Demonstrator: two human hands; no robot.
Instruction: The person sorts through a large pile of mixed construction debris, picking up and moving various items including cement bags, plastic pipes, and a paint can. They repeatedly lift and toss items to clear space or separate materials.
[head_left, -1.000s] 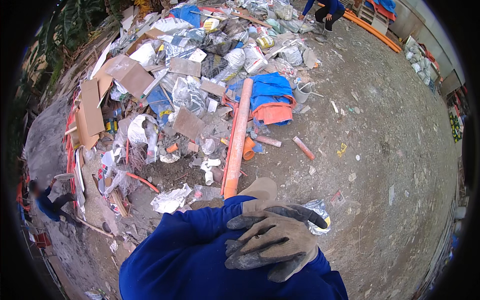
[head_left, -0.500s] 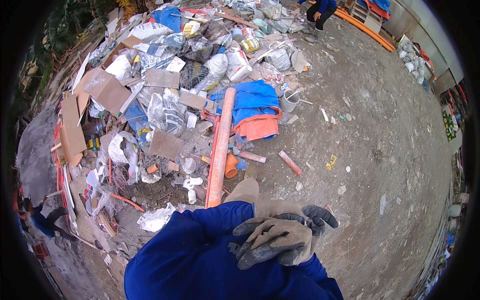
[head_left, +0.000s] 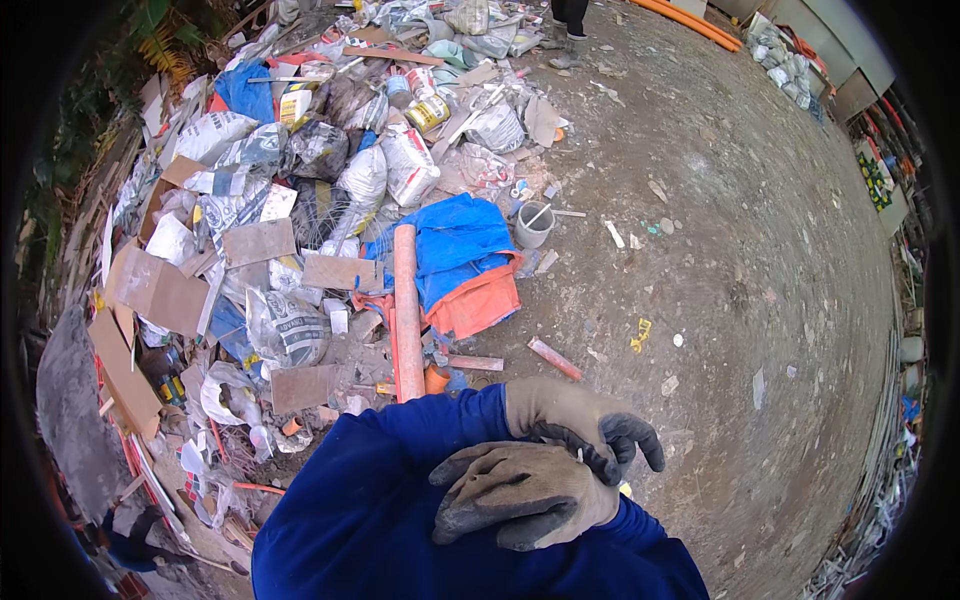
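Observation:
Both my hands wear tan work gloves with dark grey coated palms and fingers, below blue sleeves. My left hand (head_left: 572, 415) reaches across to the right, its fingers bent beside the wrist of my right glove. A small pale bit shows at its fingers; I cannot make out what it is. In front, partly covering the left hand's fingers, lies my right hand (head_left: 523, 492), pointing left with its fingers stretched out and slightly apart, seemingly holding nothing. Beyond the hands, a long orange-pink pipe (head_left: 408, 310) leans beside a folded blue and orange tarp (head_left: 458, 250).
A rubbish heap on the left holds filled sacks (head_left: 410, 165), cardboard (head_left: 165, 290) and boards. A grey bucket (head_left: 534, 226) stands by the tarp. Short pipe pieces (head_left: 554, 358) lie on the dirt ground (head_left: 700, 300). One person (head_left: 570, 20) stands far off, another (head_left: 135, 535) at lower left.
The view has shifted, so the heap and tarp sit further left. My left hand sits a little higher and shows more of its back; my right hand has moved slightly left.

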